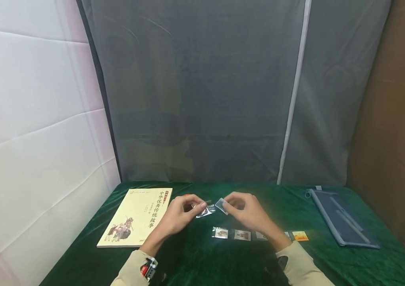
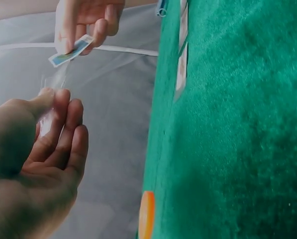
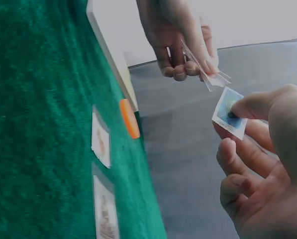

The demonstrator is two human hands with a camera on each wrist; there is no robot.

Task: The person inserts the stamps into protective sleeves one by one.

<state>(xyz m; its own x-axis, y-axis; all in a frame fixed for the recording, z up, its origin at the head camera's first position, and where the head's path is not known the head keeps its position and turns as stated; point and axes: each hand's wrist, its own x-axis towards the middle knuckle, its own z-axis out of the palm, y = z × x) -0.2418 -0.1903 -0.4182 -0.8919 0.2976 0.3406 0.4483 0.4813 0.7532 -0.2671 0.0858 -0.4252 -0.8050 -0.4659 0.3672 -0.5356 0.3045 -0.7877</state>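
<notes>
Between thumb and fingertips my left hand (image 1: 182,214) pinches a small clear plastic sleeve (image 1: 207,211), raised above the green cloth. My right hand (image 1: 248,209) pinches a small stamp (image 3: 223,115) with a blue picture and white border, thumb across its face. In the head view the stamp's near corner sits right beside the sleeve's open-looking end. Below the hands lies a row of small stamps, among them one in a clear sleeve (image 1: 220,233), a brownish one (image 1: 242,235) and a yellow-orange one (image 1: 300,236). My right forearm hides part of the row.
A cream book (image 1: 141,216) with Chinese characters lies at left. On the right rests a blue zip pouch (image 1: 342,218), with long thin items showing through. An orange round object (image 3: 129,118) is near the book. Grey curtain (image 1: 206,99) closes off the back of the green-covered table.
</notes>
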